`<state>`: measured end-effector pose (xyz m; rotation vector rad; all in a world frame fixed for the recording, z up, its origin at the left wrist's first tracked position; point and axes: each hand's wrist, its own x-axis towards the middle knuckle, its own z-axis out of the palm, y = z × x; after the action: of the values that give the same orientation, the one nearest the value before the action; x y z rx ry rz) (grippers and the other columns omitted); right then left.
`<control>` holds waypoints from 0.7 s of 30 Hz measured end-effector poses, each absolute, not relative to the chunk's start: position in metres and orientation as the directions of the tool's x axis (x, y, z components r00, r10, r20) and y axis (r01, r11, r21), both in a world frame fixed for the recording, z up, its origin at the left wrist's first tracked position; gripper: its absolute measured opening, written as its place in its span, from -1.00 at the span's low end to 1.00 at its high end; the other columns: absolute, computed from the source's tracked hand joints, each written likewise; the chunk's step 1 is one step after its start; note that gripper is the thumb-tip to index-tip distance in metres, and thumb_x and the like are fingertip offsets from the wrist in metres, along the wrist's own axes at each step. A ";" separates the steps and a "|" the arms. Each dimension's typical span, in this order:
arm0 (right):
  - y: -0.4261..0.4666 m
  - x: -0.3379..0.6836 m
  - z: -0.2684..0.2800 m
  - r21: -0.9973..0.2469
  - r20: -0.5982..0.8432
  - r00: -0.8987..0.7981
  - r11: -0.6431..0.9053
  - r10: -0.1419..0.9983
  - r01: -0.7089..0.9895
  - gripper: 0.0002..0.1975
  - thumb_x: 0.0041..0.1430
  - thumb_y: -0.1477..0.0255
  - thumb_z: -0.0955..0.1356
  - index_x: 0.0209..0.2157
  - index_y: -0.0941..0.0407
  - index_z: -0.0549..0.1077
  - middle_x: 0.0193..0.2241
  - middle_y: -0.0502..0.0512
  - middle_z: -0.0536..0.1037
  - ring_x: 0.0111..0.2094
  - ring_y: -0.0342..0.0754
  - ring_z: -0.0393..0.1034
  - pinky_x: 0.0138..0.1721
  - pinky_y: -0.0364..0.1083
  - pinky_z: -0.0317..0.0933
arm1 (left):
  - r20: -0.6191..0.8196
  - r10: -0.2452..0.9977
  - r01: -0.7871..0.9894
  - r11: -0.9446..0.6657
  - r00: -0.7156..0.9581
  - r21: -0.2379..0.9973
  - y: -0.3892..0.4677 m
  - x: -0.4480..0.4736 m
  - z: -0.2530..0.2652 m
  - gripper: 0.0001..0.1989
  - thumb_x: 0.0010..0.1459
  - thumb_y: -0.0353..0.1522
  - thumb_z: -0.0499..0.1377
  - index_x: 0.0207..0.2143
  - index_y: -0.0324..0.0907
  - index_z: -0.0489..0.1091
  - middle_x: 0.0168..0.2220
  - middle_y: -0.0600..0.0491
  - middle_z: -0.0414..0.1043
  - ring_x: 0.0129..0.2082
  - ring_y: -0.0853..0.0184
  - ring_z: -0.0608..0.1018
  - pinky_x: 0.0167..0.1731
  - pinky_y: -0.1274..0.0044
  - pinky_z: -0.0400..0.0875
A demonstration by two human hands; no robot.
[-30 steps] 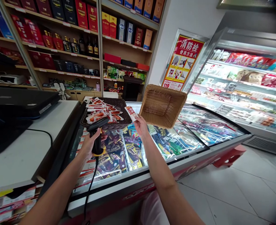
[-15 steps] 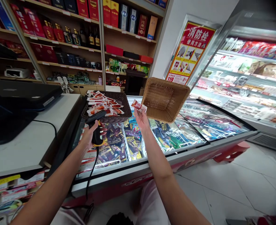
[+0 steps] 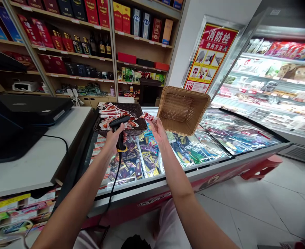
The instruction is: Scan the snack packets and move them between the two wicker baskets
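Note:
My left hand (image 3: 115,139) is wrapped round the grip of a black and yellow barcode scanner (image 3: 119,121), its head pointing right. Between the fingers and thumb of my right hand (image 3: 158,130) is a small red and white packaged sausage (image 3: 149,117), held up level with the scanner. Behind the scanner, a dark brown wicker basket (image 3: 136,108) holds several similar wrapped sausages (image 3: 112,111). To the right of my right hand a light brown wicker basket (image 3: 179,108) stands tilted, with nothing inside it.
Both baskets rest on a glass-topped chest freezer (image 3: 214,152) full of packaged goods. A white counter (image 3: 38,152) with black equipment is at the left. The scanner's cable (image 3: 115,183) hangs down. A red stool (image 3: 262,167) stands at the right.
My left hand has moved the scanner right and slightly up, towards the sausage. My right hand has turned the sausage, bringing its far end left towards the scanner.

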<state>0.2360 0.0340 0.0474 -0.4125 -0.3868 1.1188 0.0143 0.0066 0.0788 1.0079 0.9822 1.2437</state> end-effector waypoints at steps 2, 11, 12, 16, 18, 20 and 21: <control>0.032 0.234 0.049 -0.502 0.095 0.385 0.378 0.918 -0.778 -0.85 0.31 0.33 0.42 -0.16 0.11 0.47 -0.12 0.11 0.68 0.23 0.00 0.44 0.23 0.09 0.38 | -0.051 0.995 -0.307 0.076 0.089 0.949 0.009 0.018 0.074 -0.43 -0.22 0.01 0.49 -0.41 -0.19 0.34 -0.59 0.11 0.41 -0.68 0.47 0.38 -0.70 0.61 0.25; 0.034 0.236 0.043 -0.529 0.057 0.474 0.429 0.879 -0.732 -0.88 0.19 0.54 0.45 -0.31 0.10 0.42 -0.26 0.06 0.65 0.07 -0.03 0.56 0.18 0.06 0.44 | 0.285 0.952 -0.217 -0.303 -0.114 0.928 0.046 -0.001 0.084 -0.57 -0.07 -0.06 0.42 -0.42 -0.18 0.37 -0.62 0.17 0.36 -0.72 0.48 0.35 -0.72 0.61 0.21; 0.035 0.236 0.041 -0.556 0.074 0.488 0.442 0.869 -0.703 -0.84 0.16 0.57 0.45 -0.30 0.09 0.42 -0.27 0.01 0.65 0.03 -0.06 0.58 0.18 0.04 0.44 | 0.322 0.938 -0.211 -0.343 -0.127 0.915 0.047 -0.001 0.086 -0.59 -0.04 -0.07 0.41 -0.42 -0.18 0.37 -0.61 0.17 0.36 -0.72 0.48 0.35 -0.72 0.61 0.21; 0.041 0.232 0.031 -0.668 0.070 0.513 0.422 0.856 -0.613 -0.83 0.10 0.58 0.45 -0.28 0.08 0.47 -0.28 -0.02 0.66 -0.07 -0.11 0.61 0.16 -0.05 0.43 | 0.317 0.947 -0.179 -0.321 -0.053 0.930 0.032 0.000 0.077 -0.63 0.02 -0.09 0.38 -0.46 -0.18 0.38 -0.62 0.14 0.36 -0.72 0.47 0.33 -0.72 0.59 0.19; 0.045 0.230 0.026 -0.707 0.049 0.508 0.390 0.860 -0.590 -0.88 0.11 0.54 0.45 -0.29 0.09 0.51 -0.28 0.02 0.67 -0.04 -0.09 0.60 0.16 -0.07 0.43 | 0.283 0.959 -0.131 -0.277 0.029 0.952 0.022 0.000 0.069 -0.61 0.01 -0.10 0.38 -0.52 -0.18 0.36 -0.63 0.11 0.36 -0.71 0.46 0.33 -0.72 0.59 0.17; 0.048 0.230 0.022 -0.722 0.042 0.508 0.377 0.861 -0.579 -0.90 0.11 0.50 0.46 -0.29 0.09 0.52 -0.30 0.03 0.68 -0.02 -0.06 0.59 0.15 -0.05 0.44 | 0.258 0.963 -0.106 -0.249 0.081 0.963 0.014 0.000 0.063 -0.60 0.00 -0.10 0.39 -0.54 -0.18 0.34 -0.63 0.10 0.36 -0.71 0.45 0.34 -0.72 0.58 0.17; 0.048 0.230 0.020 -0.719 0.042 0.511 0.381 0.858 -0.581 -0.90 0.12 0.48 0.46 -0.28 0.09 0.53 -0.30 0.03 0.68 -0.02 -0.06 0.59 0.14 -0.05 0.45 | 0.247 0.964 -0.104 -0.238 0.094 0.966 0.012 0.001 0.062 -0.61 0.00 -0.10 0.39 -0.54 -0.18 0.35 -0.63 0.09 0.36 -0.70 0.45 0.35 -0.71 0.58 0.18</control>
<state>0.2302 0.0484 0.0200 -0.7076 -0.4496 0.9584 0.0006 0.0118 0.0617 1.3640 0.9362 1.3461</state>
